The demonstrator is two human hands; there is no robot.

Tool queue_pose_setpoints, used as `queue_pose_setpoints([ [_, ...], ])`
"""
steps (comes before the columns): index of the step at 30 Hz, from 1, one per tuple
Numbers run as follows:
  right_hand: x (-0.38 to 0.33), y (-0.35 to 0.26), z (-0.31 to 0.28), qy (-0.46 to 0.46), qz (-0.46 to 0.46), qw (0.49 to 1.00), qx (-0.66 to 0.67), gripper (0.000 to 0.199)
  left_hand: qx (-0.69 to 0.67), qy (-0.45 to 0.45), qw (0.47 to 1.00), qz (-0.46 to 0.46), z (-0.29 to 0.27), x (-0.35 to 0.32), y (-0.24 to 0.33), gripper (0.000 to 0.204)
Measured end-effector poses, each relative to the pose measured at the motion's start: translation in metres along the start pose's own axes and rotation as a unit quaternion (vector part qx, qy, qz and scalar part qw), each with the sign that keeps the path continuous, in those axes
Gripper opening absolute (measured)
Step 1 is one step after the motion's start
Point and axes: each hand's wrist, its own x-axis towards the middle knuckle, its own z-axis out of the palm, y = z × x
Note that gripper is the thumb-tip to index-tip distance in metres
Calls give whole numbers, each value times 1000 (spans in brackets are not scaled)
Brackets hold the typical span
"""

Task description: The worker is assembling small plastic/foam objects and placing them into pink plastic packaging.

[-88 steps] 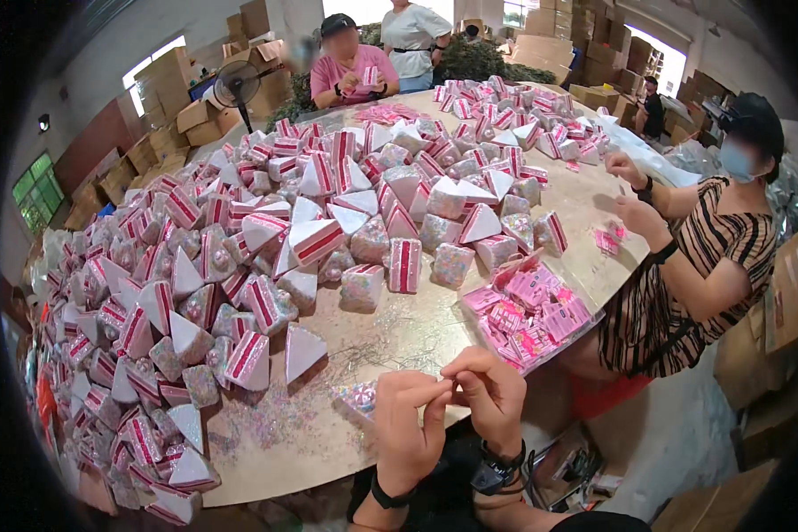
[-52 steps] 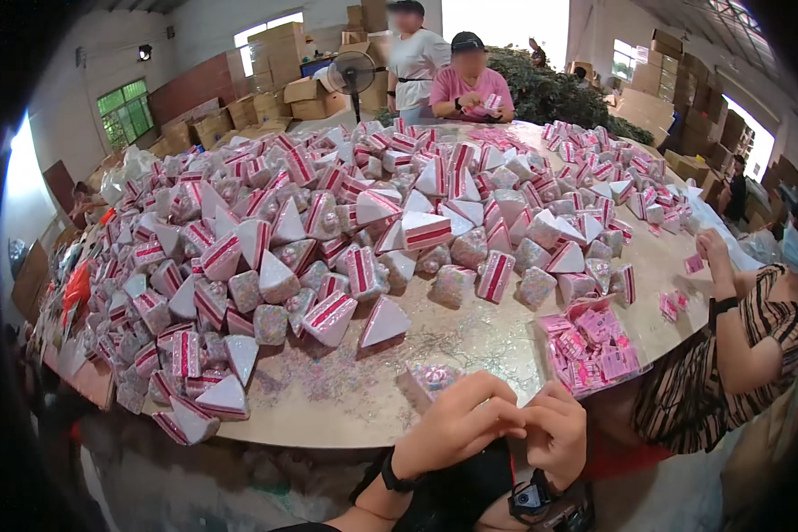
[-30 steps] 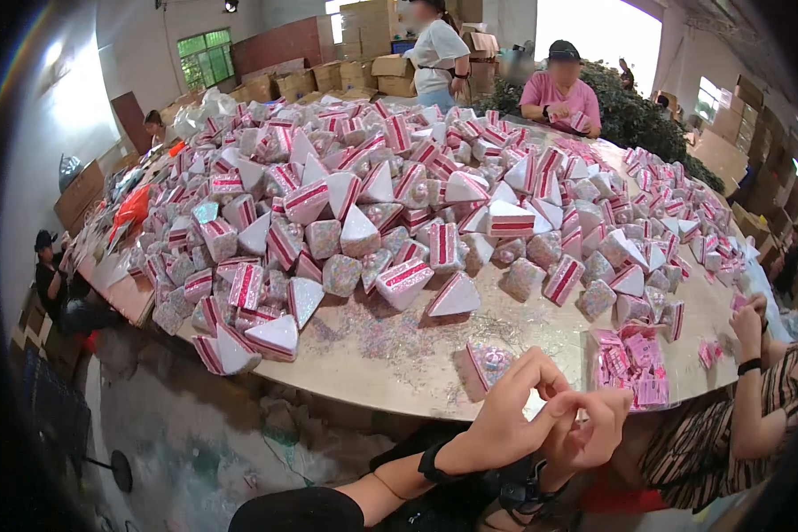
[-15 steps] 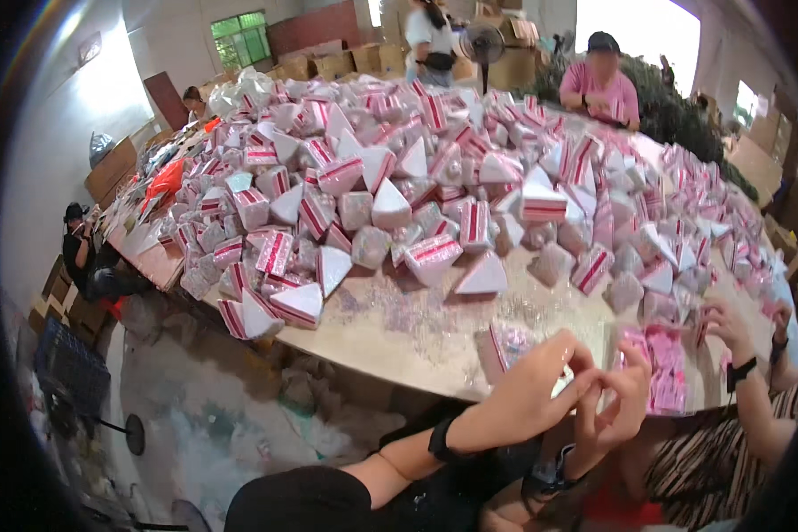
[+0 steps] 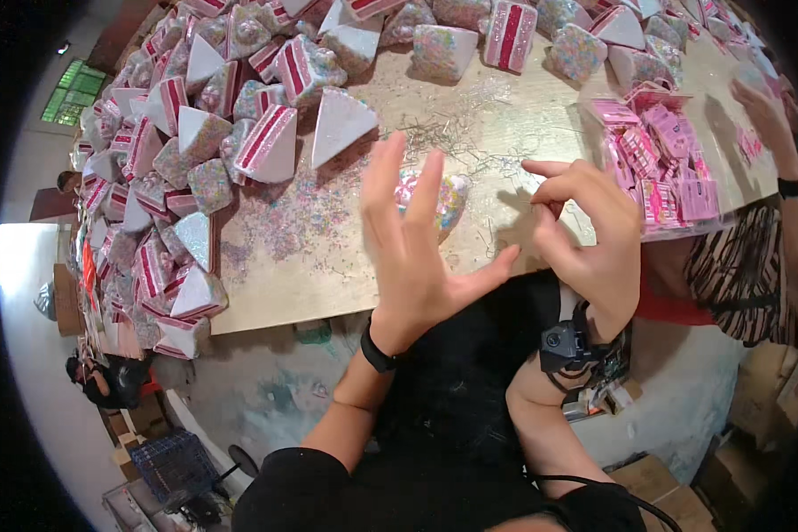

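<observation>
My left hand (image 5: 412,248) is raised over the table edge, fingers spread and thumb out, with nothing in it. Behind its fingers, partly hidden, lies a toy cake slice (image 5: 452,202) with pastel sprinkles and a pink patch. To the right, my right hand (image 5: 598,226) has its fingers curled, the thumb tip against a finger; whatever they pinch is too small to make out. Thin pin-like metal pieces (image 5: 505,161) are strewn across the tabletop near both hands. Just beyond my right hand stands a clear tray (image 5: 678,232) of small pink packets (image 5: 661,164).
Many sprinkled cake slices (image 5: 269,146) with pink stripes are heaped at the left and back. Loose sprinkles (image 5: 279,213) cover part of the wooden table (image 5: 257,306). At the right, a neighbour's hand (image 5: 762,115) reaches in. A dark crate (image 5: 176,465) stands at lower left.
My hands were close together near the pink packets; they are now apart, the left one opened and moved left. The view has tilted down toward the table edge.
</observation>
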Motion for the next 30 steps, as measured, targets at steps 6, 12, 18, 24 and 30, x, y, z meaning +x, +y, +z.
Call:
queue_pose_setpoints([
  [6,4,-8,17,3,-32,999,9,15,32,20,991,-127,1,-11,-3,95],
  [12,13,-8,35,-12,-62,997,36,17,50,13,987,-152,-1,-6,-1,81],
  [18,21,-12,42,-29,-62,995,68,17,96,46,990,-87,3,-8,-5,65],
  [24,15,-17,48,-29,-73,994,75,18,85,44,992,-79,2,-9,-3,61],
  [30,14,-6,46,-35,-46,995,82,20,89,44,993,-71,13,-11,-9,62],
])
